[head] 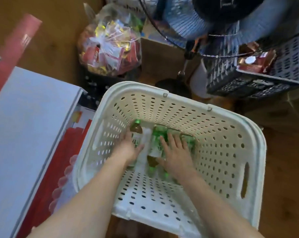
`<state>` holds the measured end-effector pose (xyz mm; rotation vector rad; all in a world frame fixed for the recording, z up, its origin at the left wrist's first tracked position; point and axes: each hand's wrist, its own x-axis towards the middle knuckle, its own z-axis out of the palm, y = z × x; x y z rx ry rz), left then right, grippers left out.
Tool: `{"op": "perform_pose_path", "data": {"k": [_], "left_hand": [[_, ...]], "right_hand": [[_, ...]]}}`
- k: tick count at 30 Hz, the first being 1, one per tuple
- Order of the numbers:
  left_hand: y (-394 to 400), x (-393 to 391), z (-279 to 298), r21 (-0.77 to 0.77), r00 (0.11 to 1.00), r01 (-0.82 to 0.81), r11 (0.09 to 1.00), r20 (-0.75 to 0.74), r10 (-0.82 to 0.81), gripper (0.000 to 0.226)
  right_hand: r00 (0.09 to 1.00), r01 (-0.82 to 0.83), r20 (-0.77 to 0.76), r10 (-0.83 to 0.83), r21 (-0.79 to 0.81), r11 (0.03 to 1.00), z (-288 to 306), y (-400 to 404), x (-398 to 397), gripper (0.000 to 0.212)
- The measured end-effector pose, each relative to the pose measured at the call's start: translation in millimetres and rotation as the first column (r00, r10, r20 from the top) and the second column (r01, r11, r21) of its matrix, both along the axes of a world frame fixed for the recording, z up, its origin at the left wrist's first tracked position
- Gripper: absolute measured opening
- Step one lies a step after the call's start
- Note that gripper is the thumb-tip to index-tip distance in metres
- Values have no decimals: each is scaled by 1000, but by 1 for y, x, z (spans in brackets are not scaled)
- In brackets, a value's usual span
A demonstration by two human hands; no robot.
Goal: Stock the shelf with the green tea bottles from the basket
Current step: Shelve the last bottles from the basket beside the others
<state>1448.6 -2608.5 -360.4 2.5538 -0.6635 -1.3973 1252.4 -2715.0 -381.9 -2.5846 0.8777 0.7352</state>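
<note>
Both arms reach down into the white basket (214, 117). The left hand (128, 146) has its fingers wrapped around a green tea bottle (135, 129) at ten o'clock; the right hand (177, 152) lies flat, fingers spread, on more bottles (156, 141) lying at centre.

Wooden floor (286, 169) under white perforated basket (214, 127), dark crate (248, 83) (slatted), clear bag of packets (111, 45).

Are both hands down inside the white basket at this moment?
Yes: the left hand wraps a green tea bottle and the right hand lies on other bottles, both below the basket rim.
</note>
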Motion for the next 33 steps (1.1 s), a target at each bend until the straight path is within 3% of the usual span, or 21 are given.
{"op": "perform_pose_path", "data": {"k": [4,8,14,18,22,27,30,33], "left_hand": [[0,2,-35,24,987,-127,992,-93,129,103],[-5,2,-74,105,986,-144,984,-64,152,99],[-13,-3,-100,134,994,-110,985,24,108,96],[-7,-2,-109,192,995,-44,980,97,26,89],[-8,8,-110,268,996,-62,962,75,43,79],[-14,7,-106,288,995,-98,953,30,93,77],[-19,3,-108,252,987,-152,956,-15,161,86],[-19,3,-111,222,978,-185,957,-58,203,91]], "right_hand": [[987,-149,-65,150,24,989,-25,-5,8,102],[987,-137,-84,136,-7,991,-60,-12,8,122],[969,-235,-66,237,28,972,-79,-32,15,107],[925,-380,-26,379,-49,924,-82,-42,23,101],[909,-413,-6,417,-151,898,-87,-47,40,107],[903,-424,-11,430,-188,886,-78,-57,51,82],[861,-497,33,507,-158,854,-79,-61,59,61],[861,-508,8,509,-38,860,-83,-66,70,74]]}}
